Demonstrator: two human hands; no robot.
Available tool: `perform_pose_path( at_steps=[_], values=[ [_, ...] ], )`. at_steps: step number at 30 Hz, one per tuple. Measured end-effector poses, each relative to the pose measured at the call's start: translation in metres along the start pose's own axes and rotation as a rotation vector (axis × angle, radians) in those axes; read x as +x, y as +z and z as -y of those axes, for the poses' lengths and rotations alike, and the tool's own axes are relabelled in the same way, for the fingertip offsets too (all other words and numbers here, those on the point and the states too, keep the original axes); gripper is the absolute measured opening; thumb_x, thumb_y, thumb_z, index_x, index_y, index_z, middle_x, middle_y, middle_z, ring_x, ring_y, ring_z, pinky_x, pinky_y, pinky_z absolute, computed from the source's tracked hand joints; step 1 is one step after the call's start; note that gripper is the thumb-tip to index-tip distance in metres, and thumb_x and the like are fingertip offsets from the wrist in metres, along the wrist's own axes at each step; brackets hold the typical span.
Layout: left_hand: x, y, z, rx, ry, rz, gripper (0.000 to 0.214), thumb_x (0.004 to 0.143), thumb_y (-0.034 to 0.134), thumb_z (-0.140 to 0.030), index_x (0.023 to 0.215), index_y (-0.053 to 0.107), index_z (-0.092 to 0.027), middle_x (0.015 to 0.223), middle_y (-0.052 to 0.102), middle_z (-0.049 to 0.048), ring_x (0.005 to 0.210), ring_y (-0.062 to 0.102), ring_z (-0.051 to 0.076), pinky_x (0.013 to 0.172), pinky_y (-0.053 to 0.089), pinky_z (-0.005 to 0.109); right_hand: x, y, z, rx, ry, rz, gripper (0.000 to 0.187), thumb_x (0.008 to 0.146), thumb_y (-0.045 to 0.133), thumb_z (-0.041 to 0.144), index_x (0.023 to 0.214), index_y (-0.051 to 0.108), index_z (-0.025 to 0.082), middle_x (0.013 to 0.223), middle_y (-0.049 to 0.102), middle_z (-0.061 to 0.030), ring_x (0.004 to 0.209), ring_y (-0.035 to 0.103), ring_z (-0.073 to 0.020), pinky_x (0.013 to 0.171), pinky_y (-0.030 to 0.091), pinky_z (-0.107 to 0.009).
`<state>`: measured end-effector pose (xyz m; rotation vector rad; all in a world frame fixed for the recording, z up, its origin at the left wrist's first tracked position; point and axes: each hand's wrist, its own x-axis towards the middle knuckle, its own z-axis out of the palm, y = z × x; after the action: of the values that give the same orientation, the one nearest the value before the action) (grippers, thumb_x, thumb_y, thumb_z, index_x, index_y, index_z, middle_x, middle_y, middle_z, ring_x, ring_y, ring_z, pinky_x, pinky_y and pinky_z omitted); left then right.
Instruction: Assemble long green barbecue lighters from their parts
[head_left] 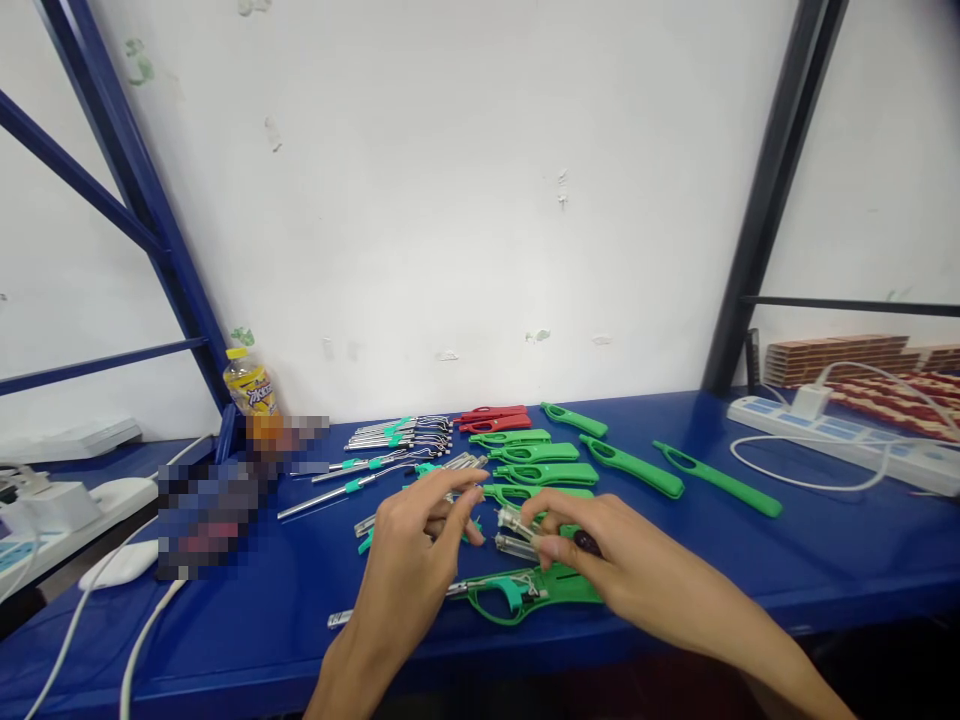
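My right hand [600, 550] pinches a small clear lighter fuel tank [517, 522] between thumb and fingers. A dark rounded handle [587, 542] shows in the same hand; its far end is hidden. Opposite it, my left hand [420, 530] is closed, thumb and index fingertips nearly together; whatever they hold cannot be made out. Another clear fuel tank [514, 546] lies just under the right fingers. Below both hands is a green lighter shell half [559, 585], with a teal trigger [517, 592] and a metal tube [341, 619] reaching left behind my left wrist.
Several green shells [540, 452] and red shells [495, 418] lie behind the hands. Metal tubes with wires [390, 435] are grouped at back left. A drink bottle [251, 390] stands by the blue frame. White power strips [847, 440] and cables lie at both sides.
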<state>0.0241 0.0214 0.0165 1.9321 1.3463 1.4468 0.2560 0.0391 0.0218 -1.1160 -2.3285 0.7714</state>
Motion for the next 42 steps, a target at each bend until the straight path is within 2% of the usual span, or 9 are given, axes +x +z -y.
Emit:
perform_pose_path(
  at_steps=[6,9,11,14,17,23,31,37,42],
  values=[
    [0.0,0.003,0.001,-0.133,-0.13,-0.025,0.02,0.098,0.067,-0.042,0.101,0.07,-0.022,0.091,0.077,0.0037,0.06,0.074,0.016,0.04,0.044,0.018,0.0,0.004,0.001,0.007,-0.042,-0.014,0.027,0.113,0.039,0.046,0.125,0.062,0.037,0.102,0.075,0.0039,0.098,0.062,-0.0223,0.087,0.04,-0.033],
    [0.0,0.002,-0.001,-0.252,-0.202,-0.042,0.027,0.094,0.071,-0.047,0.1,0.067,-0.021,0.095,0.077,0.0058,0.064,0.076,0.019,0.038,0.044,0.019,0.001,0.005,0.004,0.03,-0.076,-0.014,0.029,0.114,0.039,0.047,0.123,0.064,0.036,0.102,0.075,0.0042,0.095,0.063,-0.0207,0.087,0.04,-0.033],
    [0.001,0.001,-0.004,-0.282,-0.222,-0.03,0.031,0.091,0.072,-0.049,0.096,0.067,-0.019,0.085,0.075,0.005,0.056,0.07,0.016,0.037,0.04,0.017,0.002,0.005,0.005,0.033,-0.094,-0.018,0.031,0.114,0.038,0.048,0.119,0.065,0.033,0.102,0.076,0.0035,0.095,0.064,-0.0205,0.088,0.04,-0.033],
    [0.002,-0.002,-0.008,-0.281,-0.253,0.046,0.033,0.09,0.072,-0.051,0.093,0.069,-0.018,0.056,0.062,-0.0029,0.04,0.047,0.007,0.037,0.029,0.015,0.003,0.005,0.005,0.026,-0.12,-0.018,0.031,0.114,0.038,0.047,0.119,0.065,0.032,0.103,0.076,0.0024,0.093,0.064,-0.0202,0.086,0.042,-0.032],
    [0.001,-0.004,-0.01,-0.306,-0.293,0.131,0.034,0.091,0.071,-0.052,0.095,0.069,-0.018,0.046,0.055,-0.0062,0.037,0.032,0.004,0.038,0.024,0.015,0.003,0.005,0.004,0.041,-0.134,0.006,0.029,0.114,0.041,0.045,0.124,0.065,0.034,0.101,0.076,0.0026,0.091,0.066,-0.0197,0.083,0.044,-0.031],
    [0.003,-0.011,-0.014,-0.34,-0.313,0.211,0.036,0.087,0.073,-0.053,0.092,0.069,-0.018,0.045,0.059,-0.0039,0.032,0.032,0.005,0.035,0.019,0.016,0.001,0.004,0.006,0.032,-0.129,-0.002,0.029,0.113,0.042,0.046,0.125,0.065,0.033,0.099,0.076,0.0015,0.09,0.066,-0.02,0.083,0.046,-0.031],
    [0.002,-0.017,-0.01,-0.352,-0.366,0.287,0.043,0.087,0.073,-0.06,0.096,0.068,-0.019,0.046,0.056,-0.0059,0.034,0.028,0.005,0.036,0.018,0.017,0.003,0.002,0.006,0.008,-0.12,-0.026,0.027,0.112,0.045,0.044,0.129,0.065,0.037,0.105,0.076,0.0023,0.098,0.066,-0.0213,0.086,0.044,-0.031],
    [0.003,-0.017,-0.008,-0.343,-0.327,0.302,0.043,0.09,0.071,-0.061,0.094,0.069,-0.018,0.044,0.05,-0.0081,0.039,0.029,0.006,0.042,0.019,0.018,0.003,0.0,0.008,0.011,-0.142,-0.034,0.026,0.112,0.047,0.043,0.126,0.068,0.034,0.103,0.077,0.0013,0.09,0.067,-0.0209,0.084,0.046,-0.032],
    [0.002,-0.02,-0.011,-0.315,-0.32,0.324,0.04,0.091,0.072,-0.058,0.09,0.069,-0.019,0.042,0.045,-0.0093,0.039,0.037,0.008,0.043,0.019,0.02,-0.002,0.0,0.009,0.031,-0.088,-0.048,0.031,0.11,0.048,0.052,0.128,0.068,0.038,0.118,0.075,0.001,0.108,0.066,-0.0242,0.094,0.047,-0.034]
  ],
)
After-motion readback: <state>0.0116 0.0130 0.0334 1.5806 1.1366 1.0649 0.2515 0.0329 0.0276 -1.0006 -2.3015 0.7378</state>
